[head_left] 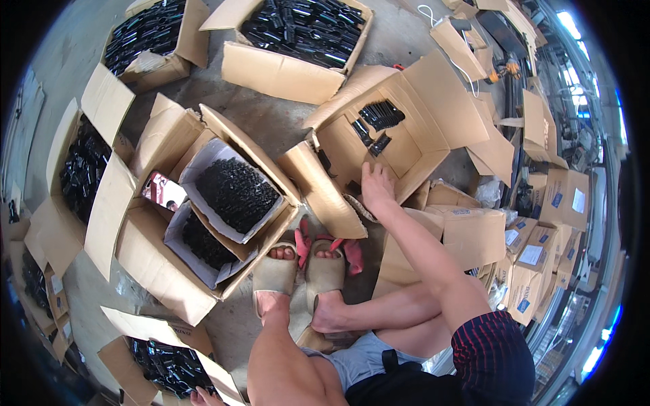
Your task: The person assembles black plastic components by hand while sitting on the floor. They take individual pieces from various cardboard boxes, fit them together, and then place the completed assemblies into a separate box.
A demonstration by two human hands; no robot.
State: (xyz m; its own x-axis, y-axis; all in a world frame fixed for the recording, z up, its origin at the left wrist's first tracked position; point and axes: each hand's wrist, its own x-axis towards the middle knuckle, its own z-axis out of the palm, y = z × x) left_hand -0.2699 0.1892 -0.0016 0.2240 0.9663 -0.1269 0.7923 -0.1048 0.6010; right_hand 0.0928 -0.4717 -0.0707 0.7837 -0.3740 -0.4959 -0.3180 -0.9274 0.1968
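Note:
My right hand reaches into an open cardboard box on the right. Its fingers are stretched out, and I see nothing held in them. Farther inside that box, a row of black plastic parts lies side by side, with a few more black pieces near it. My left hand is at the bottom edge of the view, partly cut off. Its visible fingers are extended beside the glossy black parts in a small open carton.
Before my feet stands a large carton with two grey-lined inner boxes of small black pieces. More cartons of black parts stand at the back and left. Stacked closed boxes and metal rails lie on the right. Pink cloth touches my sandals.

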